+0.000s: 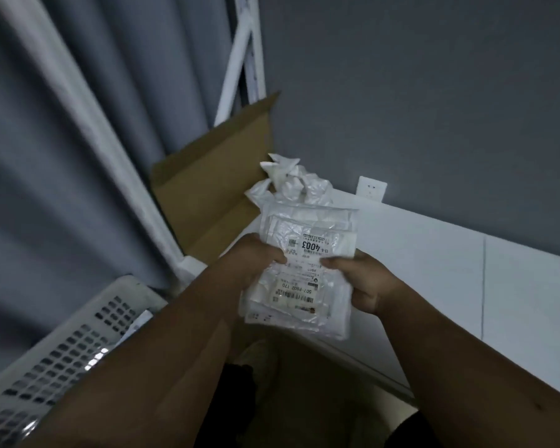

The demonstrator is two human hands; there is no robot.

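The white plastic parcel (304,279) hangs in the air at the centre of our view, its shipping labels (311,250) facing us, with the number 4003 reading upside down. Our left hand (256,258) grips its edge at nine o'clock, thumb pressed on the front; our right hand (362,281) grips the edge at three o'clock the same way. Beyond the parcel at twelve o'clock lie crumpled white bags (291,179), and at eleven o'clock stands an open cardboard box (214,189). A wall socket (371,188) shows at one o'clock, and a white perforated basket (62,350) at eight o'clock.
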